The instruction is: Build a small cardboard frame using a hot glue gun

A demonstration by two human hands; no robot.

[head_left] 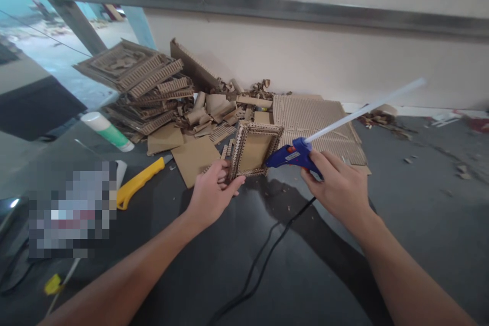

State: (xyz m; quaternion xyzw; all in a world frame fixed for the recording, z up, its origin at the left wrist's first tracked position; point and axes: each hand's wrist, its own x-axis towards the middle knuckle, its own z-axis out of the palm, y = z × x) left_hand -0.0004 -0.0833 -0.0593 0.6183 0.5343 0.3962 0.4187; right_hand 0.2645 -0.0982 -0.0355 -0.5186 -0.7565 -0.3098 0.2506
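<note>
My left hand (214, 188) grips a small cardboard frame (256, 152) by its lower left corner, holding it tilted up above the dark table. Corrugated strips form the frame's raised border around a flat brown middle. In my right hand (340, 181) is a blue hot glue gun (293, 155), fingers wrapped round its handle. Its nozzle is at the right inner side of the frame; whether it touches cannot be made out. A long, whitish glue stick (362, 110) sticks out of the gun's back. A black cord (267, 260) trails from below the gun toward me.
Cardboard frames (143, 79) are piled at the back left, with scraps (214, 107) beside them. A corrugated sheet (317, 117) lies behind the glue gun. To the left are a yellow-handled cutter (141, 182) and a white-green tube (109, 131). A wall and metal rail (267, 6) stand behind.
</note>
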